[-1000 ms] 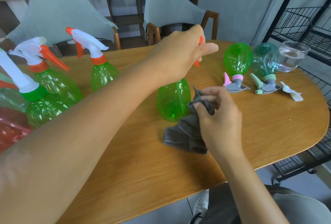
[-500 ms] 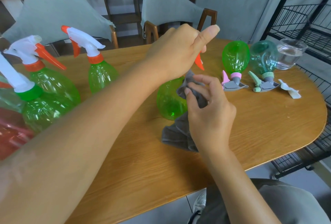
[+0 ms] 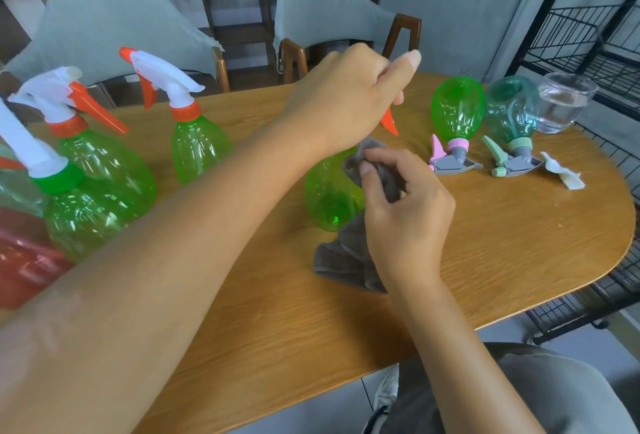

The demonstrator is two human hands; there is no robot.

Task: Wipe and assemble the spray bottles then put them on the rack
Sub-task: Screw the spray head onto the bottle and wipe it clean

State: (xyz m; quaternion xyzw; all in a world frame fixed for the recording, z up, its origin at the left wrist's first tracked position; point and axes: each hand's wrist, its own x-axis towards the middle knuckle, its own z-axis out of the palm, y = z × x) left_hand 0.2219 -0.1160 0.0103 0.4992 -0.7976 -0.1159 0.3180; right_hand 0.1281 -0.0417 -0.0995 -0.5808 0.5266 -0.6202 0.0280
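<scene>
Head view: on the table, the left hand grips the spray head of a green bottle while the right hand, pinching a grey cloth, has climbed from the base to its shoulder; wiping continues, and the rack waits alongside.

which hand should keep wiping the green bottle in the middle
Right. The right hand already holds the grey cloth against the green plastic spray bottle, while the left hand grips its trigger head, steadying it.

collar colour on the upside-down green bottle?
Pink collar, clearest in the head view.
</scene>
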